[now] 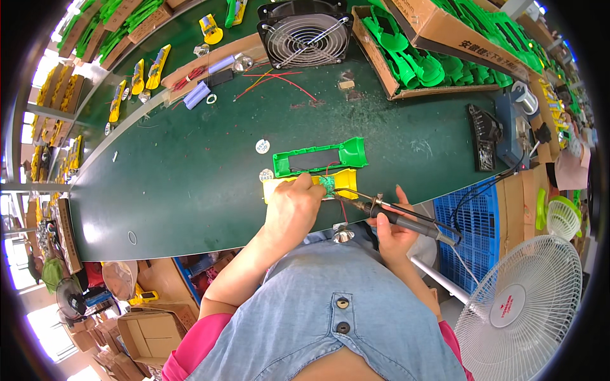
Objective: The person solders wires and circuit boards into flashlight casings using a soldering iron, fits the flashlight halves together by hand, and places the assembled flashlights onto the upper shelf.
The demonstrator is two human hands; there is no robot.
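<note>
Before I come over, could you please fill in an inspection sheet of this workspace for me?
Surface: green bench, scuffed and specked in places.
Job's things: yellow shell with a circuit board; green shell just beyond it; reflector at the near edge.
Clutter: two blue cells, loose wires and two round labels.
Hands: left hand on the yellow shell, fingertips partly hidden; right hand holds the iron, angled toward the circuit board.
Cables: black cord looping from the iron's rear toward the blue unit at right.
Surroundings: box of green parts and grilled fan at the back; white fan at lower right.
</note>
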